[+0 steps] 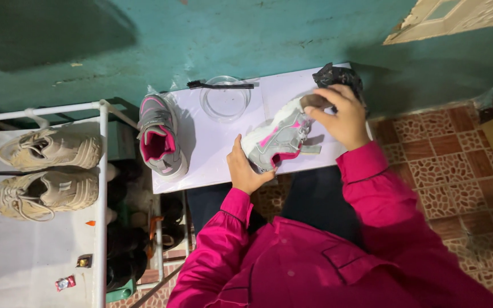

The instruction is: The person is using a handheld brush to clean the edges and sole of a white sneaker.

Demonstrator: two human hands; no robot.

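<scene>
The left hand (245,171) has its grip closed around the heel end of a grey and pink shoe (278,140). The thumb lies up along the side, and the other fingers are hidden under the shoe. This hold keeps the shoe lifted and tilted, with the white sole turned up toward the right hand, so that surface is easy to reach.

The right hand (340,117) is curled shut on a small brownish object (315,101), maybe a cloth or sponge; I cannot tell which. It presses this object against the toe end of the sole. One hand steadies, the other works.

The shoe is held just over the front part of the desk (212,154), which has a white top and stands against a teal wall. The matching shoe (160,137) stands upright on the left end of the desk, well apart from the hands. Between the two shoes, near the wall, there is a clear round bowl (225,100), and just behind it lies a black brush (221,85), both within reach. A crumpled black bag (338,76) sits at the far right corner.

To the left, a white shoe rack (102,188) carries a pair of beige sneakers (47,171).
</scene>
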